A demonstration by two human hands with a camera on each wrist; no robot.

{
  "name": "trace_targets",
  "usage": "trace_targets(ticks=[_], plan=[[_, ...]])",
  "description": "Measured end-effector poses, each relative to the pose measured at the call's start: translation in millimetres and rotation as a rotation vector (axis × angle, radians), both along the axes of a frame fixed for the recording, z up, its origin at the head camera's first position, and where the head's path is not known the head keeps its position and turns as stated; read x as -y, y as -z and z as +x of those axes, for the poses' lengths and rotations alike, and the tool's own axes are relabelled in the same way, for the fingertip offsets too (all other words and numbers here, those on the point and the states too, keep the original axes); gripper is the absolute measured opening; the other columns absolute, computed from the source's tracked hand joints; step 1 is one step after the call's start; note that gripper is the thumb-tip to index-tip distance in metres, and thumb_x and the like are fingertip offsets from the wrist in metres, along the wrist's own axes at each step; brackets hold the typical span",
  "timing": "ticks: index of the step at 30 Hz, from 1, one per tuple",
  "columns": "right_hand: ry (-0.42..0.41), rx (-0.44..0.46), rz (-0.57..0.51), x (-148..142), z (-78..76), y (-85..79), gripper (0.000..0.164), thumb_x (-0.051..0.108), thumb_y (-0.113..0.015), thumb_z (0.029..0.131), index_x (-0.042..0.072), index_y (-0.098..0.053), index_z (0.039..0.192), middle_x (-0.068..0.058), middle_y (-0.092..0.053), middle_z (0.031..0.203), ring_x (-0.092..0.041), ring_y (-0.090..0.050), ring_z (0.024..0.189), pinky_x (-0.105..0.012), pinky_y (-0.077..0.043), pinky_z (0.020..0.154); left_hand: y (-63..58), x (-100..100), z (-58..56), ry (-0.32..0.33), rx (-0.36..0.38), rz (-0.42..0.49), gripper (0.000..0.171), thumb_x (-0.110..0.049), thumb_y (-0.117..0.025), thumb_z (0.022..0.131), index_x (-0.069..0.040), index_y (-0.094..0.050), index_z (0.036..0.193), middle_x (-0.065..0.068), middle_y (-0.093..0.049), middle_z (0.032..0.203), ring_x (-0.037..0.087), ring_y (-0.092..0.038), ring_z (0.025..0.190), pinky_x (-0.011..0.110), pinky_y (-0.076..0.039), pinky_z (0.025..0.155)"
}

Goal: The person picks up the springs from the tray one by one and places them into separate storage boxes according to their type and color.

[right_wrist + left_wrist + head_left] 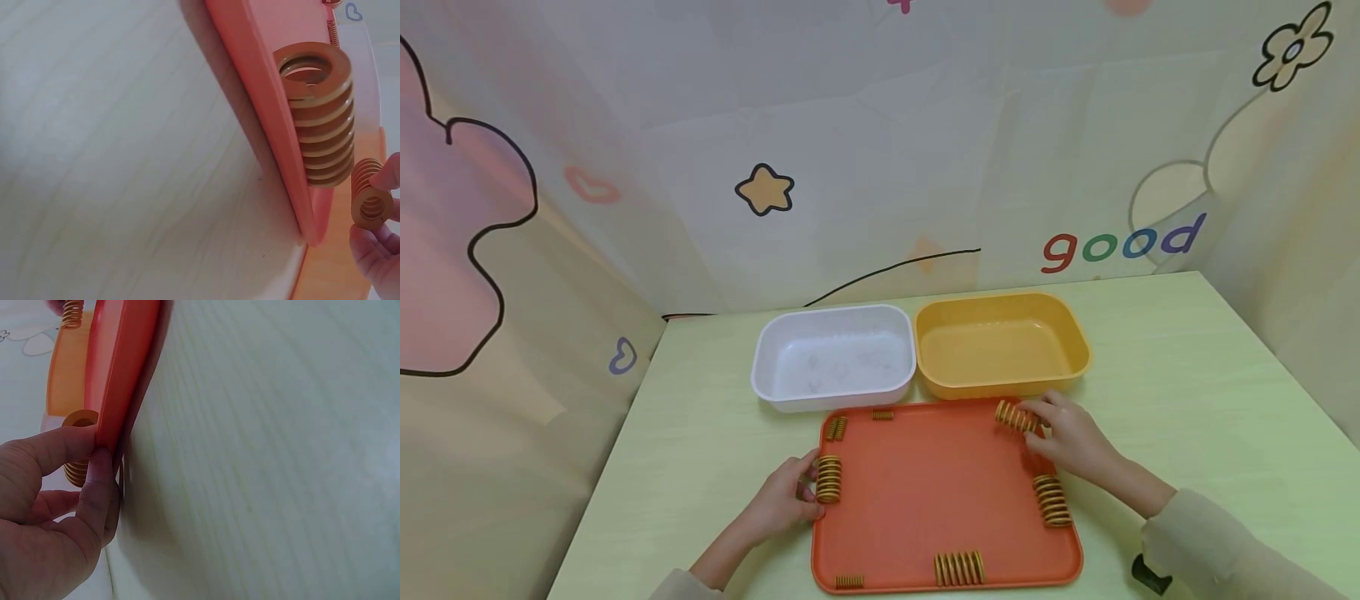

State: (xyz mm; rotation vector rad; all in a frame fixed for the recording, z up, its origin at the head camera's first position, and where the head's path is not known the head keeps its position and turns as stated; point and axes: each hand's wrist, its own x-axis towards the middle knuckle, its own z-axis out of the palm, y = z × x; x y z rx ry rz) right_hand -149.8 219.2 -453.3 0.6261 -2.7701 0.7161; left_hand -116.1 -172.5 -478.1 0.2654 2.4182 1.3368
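My right hand (1075, 437) pinches a large gold coil spring (1012, 415) over the far right corner of the orange-red tray (932, 492). In the right wrist view the held spring (370, 190) shows its open ring end. At the tray's left side my left hand (781, 500) grips the rim, fingers and thumb on the tray edge (119, 381) in the left wrist view. A large spring (829, 479) lies right beside those fingers. Other large springs lie along the right edge (1052, 501) and the front edge (958, 569).
Small springs lie at the tray's far left corner (836, 429), back edge (882, 415) and near left corner (850, 582). Behind the tray stand a white bin (835, 398) and a yellow bin (1007, 387), side by side on the pale green table (1195, 375).
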Motion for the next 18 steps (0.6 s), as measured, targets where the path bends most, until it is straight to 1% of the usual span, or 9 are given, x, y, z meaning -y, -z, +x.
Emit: trace_targets(ticks=[2, 10, 15, 18], plan=[[-0.001, -0.007, -0.002, 0.3, -0.4, 0.1, 0.030, 0.006, -0.067, 0.067, 0.001, -0.064, 0.096, -0.004, -0.048, 0.076, -0.008, -0.036, 0.063, -0.020, -0.032, 0.053, -0.9, -0.2, 0.6, -0.007, 0.002, 0.009, 0.081, 0.010, -0.068, 0.064, 0.006, -0.028, 0.135, 0.015, -0.045, 0.099, 0.013, -0.048, 0.071, 0.018, -0.044, 0.058], [-0.010, -0.005, -0.015, 0.7, -1.2, -1.5, 0.029, 0.005, -0.066, 0.068, 0.000, -0.064, 0.097, -0.002, -0.042, 0.071, -0.007, -0.031, 0.061, -0.019, -0.028, 0.051, 0.7, 0.1, 0.2, -0.001, -0.002, -0.005, 0.081, 0.009, -0.068, 0.065, 0.006, -0.027, 0.135, 0.015, -0.045, 0.100, 0.013, -0.048, 0.071, 0.017, -0.044, 0.059], [-0.012, -0.008, -0.013, 0.9, -1.9, -4.2, 0.029, 0.006, -0.066, 0.068, 0.000, -0.065, 0.097, -0.003, -0.045, 0.072, -0.008, -0.033, 0.062, -0.019, -0.030, 0.051, 2.0, 0.8, -0.9, 0.005, -0.004, -0.020, 0.081, 0.009, -0.068, 0.066, 0.006, -0.027, 0.135, 0.014, -0.045, 0.100, 0.014, -0.049, 0.072, 0.017, -0.044, 0.058], [-0.016, -0.011, -0.012, 0.9, -2.2, -6.6, 0.029, 0.005, -0.066, 0.069, -0.001, -0.064, 0.097, -0.004, -0.048, 0.075, -0.010, -0.038, 0.063, -0.020, -0.032, 0.052, 1.9, 0.8, -1.1, 0.005, -0.001, -0.020, 0.081, 0.009, -0.068, 0.066, 0.006, -0.027, 0.135, 0.014, -0.045, 0.099, 0.015, -0.049, 0.072, 0.017, -0.044, 0.058]])
